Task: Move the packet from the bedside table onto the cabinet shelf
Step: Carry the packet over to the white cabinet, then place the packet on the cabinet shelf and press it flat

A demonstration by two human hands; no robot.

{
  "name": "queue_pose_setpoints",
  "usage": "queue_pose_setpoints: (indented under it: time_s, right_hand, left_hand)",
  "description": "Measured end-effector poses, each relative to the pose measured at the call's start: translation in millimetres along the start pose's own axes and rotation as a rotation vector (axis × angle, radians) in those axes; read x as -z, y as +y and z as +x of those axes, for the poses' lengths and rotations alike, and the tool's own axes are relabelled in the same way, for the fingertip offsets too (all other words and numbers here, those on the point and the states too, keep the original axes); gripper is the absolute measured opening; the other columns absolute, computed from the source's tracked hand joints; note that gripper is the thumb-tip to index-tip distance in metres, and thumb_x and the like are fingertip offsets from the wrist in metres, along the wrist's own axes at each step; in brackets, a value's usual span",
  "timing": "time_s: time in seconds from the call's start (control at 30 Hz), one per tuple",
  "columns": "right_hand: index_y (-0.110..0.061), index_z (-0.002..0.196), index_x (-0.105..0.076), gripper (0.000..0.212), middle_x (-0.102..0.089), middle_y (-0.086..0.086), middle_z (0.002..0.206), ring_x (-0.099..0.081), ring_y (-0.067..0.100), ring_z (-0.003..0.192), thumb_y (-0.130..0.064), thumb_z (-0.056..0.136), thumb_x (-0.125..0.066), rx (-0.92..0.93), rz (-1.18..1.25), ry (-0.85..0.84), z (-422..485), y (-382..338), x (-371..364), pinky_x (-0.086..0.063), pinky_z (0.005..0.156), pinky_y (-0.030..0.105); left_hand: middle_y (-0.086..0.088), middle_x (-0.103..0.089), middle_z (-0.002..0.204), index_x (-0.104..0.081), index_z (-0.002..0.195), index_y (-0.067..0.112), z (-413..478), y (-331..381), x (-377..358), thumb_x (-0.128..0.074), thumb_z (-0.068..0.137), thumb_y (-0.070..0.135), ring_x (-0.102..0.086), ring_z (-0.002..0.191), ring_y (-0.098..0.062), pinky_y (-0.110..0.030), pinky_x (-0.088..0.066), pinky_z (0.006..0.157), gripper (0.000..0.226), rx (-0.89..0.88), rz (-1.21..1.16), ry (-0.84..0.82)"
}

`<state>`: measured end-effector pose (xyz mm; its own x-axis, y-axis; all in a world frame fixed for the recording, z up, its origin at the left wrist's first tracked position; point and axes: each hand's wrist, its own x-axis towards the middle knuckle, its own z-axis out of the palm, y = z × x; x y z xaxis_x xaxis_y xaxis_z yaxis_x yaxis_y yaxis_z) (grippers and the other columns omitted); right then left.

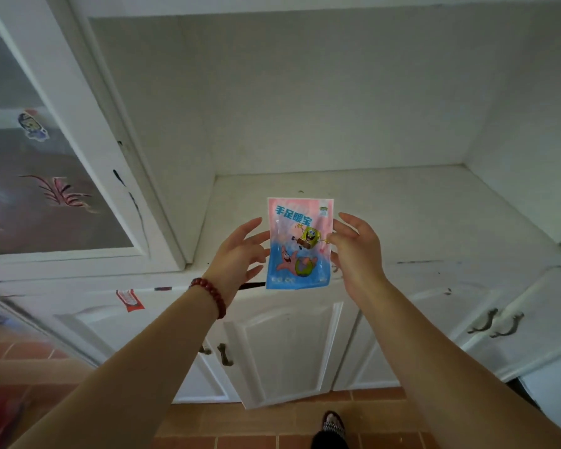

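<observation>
The packet (299, 244) is a flat pink and blue pouch with cartoon figures and blue lettering. It hangs upright, facing me, above the front edge of the white cabinet shelf (402, 222). My right hand (357, 254) holds its right edge, with the thumb lying over the packet's side. My left hand (240, 254), with a red bead bracelet on the wrist, is at the packet's left edge with its fingers spread and the fingertips just touching it. The bedside table is out of view.
The shelf recess has white back and side walls. A glass cabinet door (46, 176) with stickers stands to the left. White lower doors (289, 351) with dark handles sit below the shelf, one of them ajar. The floor is terracotta tile (240, 426), and a foot shows at the bottom.
</observation>
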<state>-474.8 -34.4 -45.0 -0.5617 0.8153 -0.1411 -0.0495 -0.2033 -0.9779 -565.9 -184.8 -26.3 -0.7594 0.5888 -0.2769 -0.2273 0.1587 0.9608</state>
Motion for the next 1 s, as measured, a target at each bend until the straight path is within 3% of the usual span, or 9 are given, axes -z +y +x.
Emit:
queue_pose_setpoints:
  time_s: [0.23, 0.43, 0.57, 0.73, 0.8, 1.0]
  right_hand:
    - [-0.019, 0.109, -0.053, 0.041, -0.068, 0.007, 0.113, -0.067, 0.020, 0.097, 0.007, 0.076, -0.053, -0.020, 0.024, -0.033, 83.0, -19.6, -6.8, -0.055, 0.087, 0.042]
    - [-0.018, 0.108, -0.053, 0.040, -0.068, 0.009, 0.114, -0.067, 0.022, 0.099, 0.006, 0.075, -0.053, 0.024, 0.015, -0.031, 151.0, -42.2, 4.2, -0.053, 0.091, 0.046]
    - [-0.016, 0.111, -0.051, 0.041, -0.069, 0.007, 0.107, -0.067, 0.016, 0.084, 0.007, 0.077, -0.050, 0.014, 0.045, -0.057, 180.0, -50.2, 6.4, -0.054, 0.083, 0.041]
    - [-0.017, 0.108, -0.051, 0.039, -0.068, 0.013, 0.107, -0.066, 0.022, 0.087, 0.004, 0.076, -0.052, -0.058, 0.006, -0.083, 195.3, -49.7, -11.6, -0.053, 0.087, 0.047]
    - [-0.015, 0.111, -0.050, 0.039, -0.066, 0.015, 0.107, -0.065, 0.023, 0.085, 0.003, 0.076, -0.052, -0.099, -0.013, -0.095, 199.0, -47.5, -19.5, -0.054, 0.084, 0.044]
    - [-0.011, 0.115, -0.050, 0.040, -0.066, 0.018, 0.107, -0.064, 0.024, 0.084, 0.003, 0.077, -0.053, -0.178, -0.039, -0.123, 193.1, -33.4, -50.3, -0.054, 0.081, 0.042]
  left_hand:
    - [0.004, -0.060, 0.122, -0.049, 0.129, 0.025, 67.3, 28.0, -23.9, -0.036, 0.077, -0.014, -0.061, 0.096, -0.009, -0.024, -0.044, 0.074, 0.066, -0.040, 0.001, 0.013]
    - [0.010, -0.062, 0.115, -0.052, 0.125, 0.031, 127.4, 52.9, -57.2, -0.042, 0.077, -0.009, -0.060, 0.093, -0.010, -0.026, -0.042, 0.078, 0.062, -0.074, -0.022, 0.012]
    - [0.009, -0.060, 0.119, -0.048, 0.129, 0.029, 146.4, 56.2, -69.9, -0.042, 0.078, -0.009, -0.060, 0.096, -0.008, -0.029, -0.041, 0.084, 0.064, -0.092, -0.005, 0.003]
    - [0.009, -0.061, 0.119, -0.049, 0.127, 0.032, 161.8, 65.8, -58.6, -0.045, 0.079, -0.006, -0.057, 0.105, -0.013, -0.030, -0.040, 0.086, 0.062, -0.085, 0.032, 0.038]
    - [0.014, -0.062, 0.111, -0.048, 0.127, 0.032, 166.0, 69.0, -52.1, -0.046, 0.080, -0.004, -0.056, 0.101, -0.011, -0.029, -0.040, 0.085, 0.059, -0.071, 0.054, 0.039]
    - [0.010, -0.060, 0.113, -0.044, 0.131, 0.032, 167.4, 68.1, -20.3, -0.049, 0.084, 0.004, -0.055, 0.106, -0.013, -0.030, -0.039, 0.087, 0.055, 0.001, 0.118, 0.037]
